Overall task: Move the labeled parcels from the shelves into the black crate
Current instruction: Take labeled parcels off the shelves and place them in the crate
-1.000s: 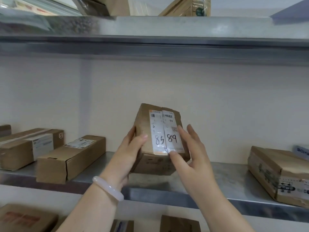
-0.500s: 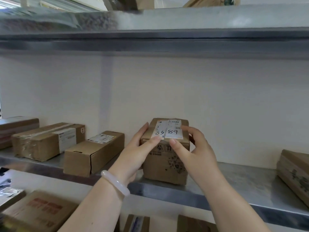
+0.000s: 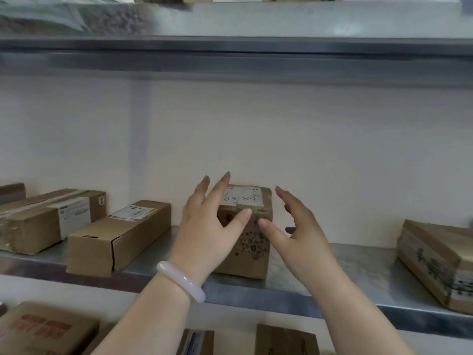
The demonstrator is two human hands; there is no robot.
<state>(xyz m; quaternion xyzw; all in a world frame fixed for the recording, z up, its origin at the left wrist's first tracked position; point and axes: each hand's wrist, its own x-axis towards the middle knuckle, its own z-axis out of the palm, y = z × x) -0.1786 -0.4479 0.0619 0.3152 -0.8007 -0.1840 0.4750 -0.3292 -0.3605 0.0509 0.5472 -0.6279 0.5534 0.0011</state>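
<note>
Parcel labelled 85 and 89 (image 3: 253,248) is standing on the middle shelf (image 3: 332,265). Left hand (image 3: 204,226) and right hand (image 3: 294,233) are hovering on either side, each grip apart, holding nothing. Judged step: pick-up, calling for both hands closing on its sides.

We record the centre parcel (image 3: 252,254) as brown cardboard. Its front face carries a scattered pattern of small black printed icons, and its white label (image 3: 243,198) bears the handwritten black numbers 85 and 89. The shelf (image 3: 363,267) is grey metal; the wall (image 3: 281,137) is cream. The bracelet (image 3: 183,280) is milky white. The lower-left box (image 3: 43,329) shows orange-red printed blocks on brown.
</note>
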